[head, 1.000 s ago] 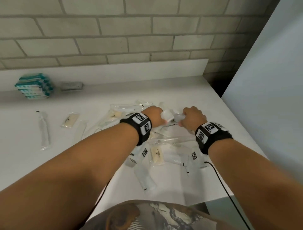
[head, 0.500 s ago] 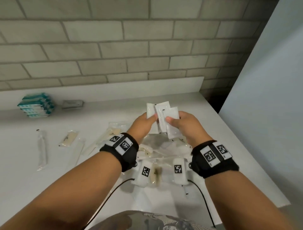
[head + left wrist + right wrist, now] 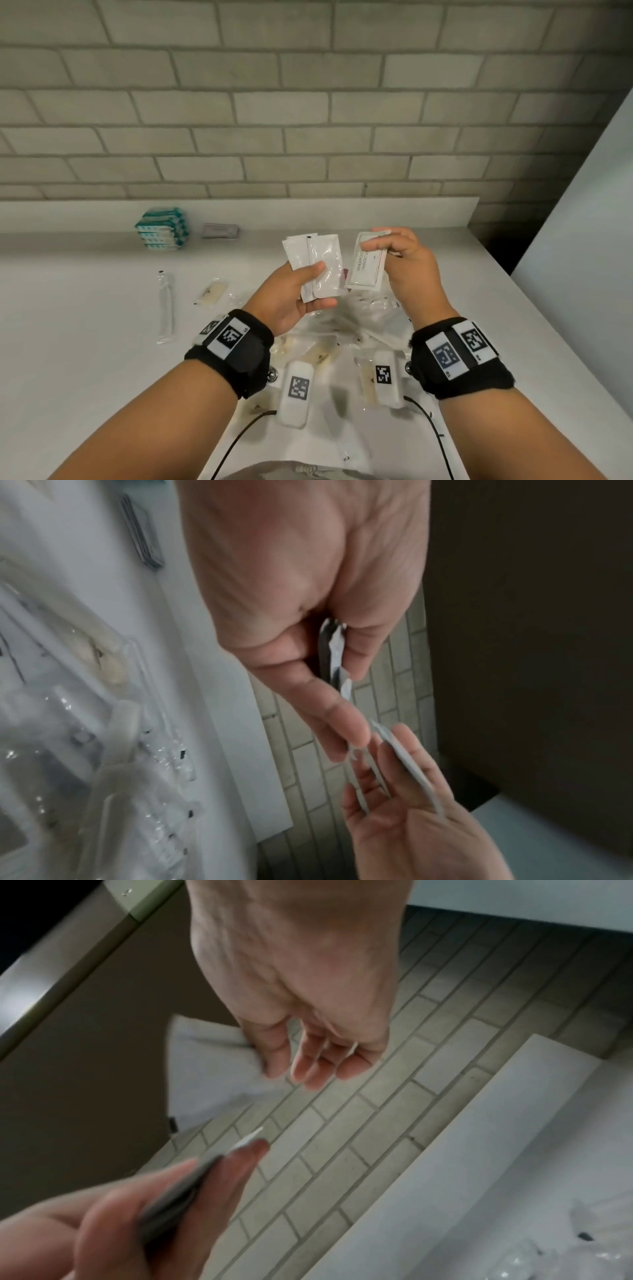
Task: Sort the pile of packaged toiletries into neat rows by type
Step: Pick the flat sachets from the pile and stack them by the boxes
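Both hands are raised above the pile of clear-wrapped toiletries (image 3: 346, 322) on the white table (image 3: 85, 359). My left hand (image 3: 310, 286) pinches a fan of white sachets (image 3: 317, 257), thumb on top. The wrist view shows these sachets (image 3: 334, 650) edge-on between thumb and fingers. To the right, my right hand (image 3: 380, 245) pinches a single printed sachet (image 3: 366, 270) by its upper edge, a small gap away from the fan. That sachet (image 3: 205, 1066) hangs blurred under the right fingers (image 3: 308, 1066).
A stack of teal-and-white boxes (image 3: 161, 229) and a flat grey packet (image 3: 221, 230) sit at the back by the brick wall. A long clear packet (image 3: 166, 301) and a small cream packet (image 3: 212, 291) lie left of the pile. The table edge runs close on the right.
Both hands rose from the pile with the white sachets. Since half a second ago the right hand has drawn one printed sachet off to the right, apart from the fan.
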`<state>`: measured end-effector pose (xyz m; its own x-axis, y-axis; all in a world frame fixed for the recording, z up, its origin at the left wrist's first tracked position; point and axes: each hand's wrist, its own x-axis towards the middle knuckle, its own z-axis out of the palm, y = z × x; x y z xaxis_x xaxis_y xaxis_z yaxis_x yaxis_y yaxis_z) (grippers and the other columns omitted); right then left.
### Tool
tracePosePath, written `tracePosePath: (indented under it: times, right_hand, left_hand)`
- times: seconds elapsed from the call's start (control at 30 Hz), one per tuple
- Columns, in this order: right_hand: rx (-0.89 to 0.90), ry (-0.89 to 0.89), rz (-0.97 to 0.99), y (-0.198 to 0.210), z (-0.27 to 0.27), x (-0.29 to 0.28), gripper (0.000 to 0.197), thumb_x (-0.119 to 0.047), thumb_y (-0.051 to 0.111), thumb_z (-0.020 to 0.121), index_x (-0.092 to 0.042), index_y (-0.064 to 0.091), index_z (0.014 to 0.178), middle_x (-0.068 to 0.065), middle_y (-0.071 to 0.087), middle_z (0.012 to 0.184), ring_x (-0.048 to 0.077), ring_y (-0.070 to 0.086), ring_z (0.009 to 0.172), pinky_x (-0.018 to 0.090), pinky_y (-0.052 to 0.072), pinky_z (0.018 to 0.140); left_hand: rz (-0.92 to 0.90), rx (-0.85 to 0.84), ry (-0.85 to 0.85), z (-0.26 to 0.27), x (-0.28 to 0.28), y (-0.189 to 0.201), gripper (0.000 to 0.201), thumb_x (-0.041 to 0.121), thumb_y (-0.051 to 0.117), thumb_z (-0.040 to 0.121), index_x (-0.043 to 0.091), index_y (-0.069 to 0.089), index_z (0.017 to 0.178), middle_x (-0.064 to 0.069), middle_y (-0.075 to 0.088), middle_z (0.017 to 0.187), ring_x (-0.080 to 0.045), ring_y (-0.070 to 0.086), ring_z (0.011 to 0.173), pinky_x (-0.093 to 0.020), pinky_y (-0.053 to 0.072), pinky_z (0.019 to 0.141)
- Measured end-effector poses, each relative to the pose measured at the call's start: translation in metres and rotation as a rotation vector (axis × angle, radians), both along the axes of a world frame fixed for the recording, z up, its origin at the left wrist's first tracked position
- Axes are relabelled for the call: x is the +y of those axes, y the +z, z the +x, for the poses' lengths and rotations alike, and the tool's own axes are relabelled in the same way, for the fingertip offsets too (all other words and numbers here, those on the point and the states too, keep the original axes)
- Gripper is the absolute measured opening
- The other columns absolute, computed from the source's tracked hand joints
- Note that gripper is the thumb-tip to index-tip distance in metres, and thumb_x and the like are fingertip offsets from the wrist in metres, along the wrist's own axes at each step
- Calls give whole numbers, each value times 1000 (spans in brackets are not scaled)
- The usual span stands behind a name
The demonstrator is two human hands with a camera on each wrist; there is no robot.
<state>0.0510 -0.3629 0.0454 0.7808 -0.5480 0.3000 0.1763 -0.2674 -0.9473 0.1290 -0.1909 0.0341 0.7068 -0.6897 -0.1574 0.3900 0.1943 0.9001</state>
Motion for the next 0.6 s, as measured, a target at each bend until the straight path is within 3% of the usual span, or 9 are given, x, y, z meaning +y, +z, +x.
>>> tracePosePath:
  times: [0.17, 0.27, 0.33, 0.4, 0.5, 0.53, 0.6]
  right_hand:
    - [-144, 106, 51, 0, 11, 40, 34, 13, 58, 85, -16, 76, 86, -3, 60, 117, 0, 61, 105, 11, 47, 85]
    - [-137, 146, -15, 0, 17, 57, 35, 7, 54, 90, -20, 74, 99, -6, 62, 119, 0, 60, 108, 13, 47, 89]
    - [-124, 91, -59, -1, 20, 65, 41, 3, 46, 95, -27, 68, 114, -10, 61, 121, 2, 58, 110, 21, 47, 95]
    - [-132, 0, -216, 0, 22, 71, 40, -6, 48, 97, -30, 57, 127, -11, 54, 128, 5, 51, 119, 30, 42, 105]
    - [-25, 46, -705, 13, 22, 80, 51, -42, 60, 87, -32, 49, 136, -13, 45, 139, 8, 30, 136, 34, 23, 113]
    - [63, 86, -818, 19, 24, 86, 60, -52, 62, 82, -34, 47, 137, -16, 46, 135, 9, 28, 135, 33, 20, 112]
    - [249, 115, -859, 28, 27, 96, 70, -55, 70, 74, -40, 44, 137, -22, 48, 114, 8, 30, 120, 32, 23, 106]
  left_hand:
    - [-49, -75, -70, -8, 25, 15, 30, 20, 56, 94, 19, 58, 124, -5, 72, 111, -25, 70, 100, -28, 60, 71]
    - [-24, -145, -25, -3, 40, 18, 36, 11, 59, 93, 17, 55, 128, -7, 70, 115, -29, 69, 101, -24, 58, 64]
    - [5, -184, 23, 2, 52, 18, 37, 9, 60, 92, 16, 55, 127, -7, 71, 114, -28, 70, 99, -24, 57, 64]
    - [51, -243, 46, 8, 64, 18, 37, 8, 63, 90, 13, 56, 126, -6, 72, 109, -24, 72, 94, -24, 57, 63]
    - [170, -380, 74, 14, 78, 20, 40, 10, 71, 84, 15, 58, 122, -3, 73, 103, -18, 71, 87, -26, 56, 62]
    - [199, -419, 87, 16, 81, 20, 41, 12, 74, 82, 17, 59, 120, -3, 73, 102, -15, 71, 87, -26, 55, 61]
    - [219, -444, 130, 21, 86, 20, 39, 11, 74, 81, 20, 60, 117, -2, 73, 100, -11, 70, 82, -24, 54, 58]
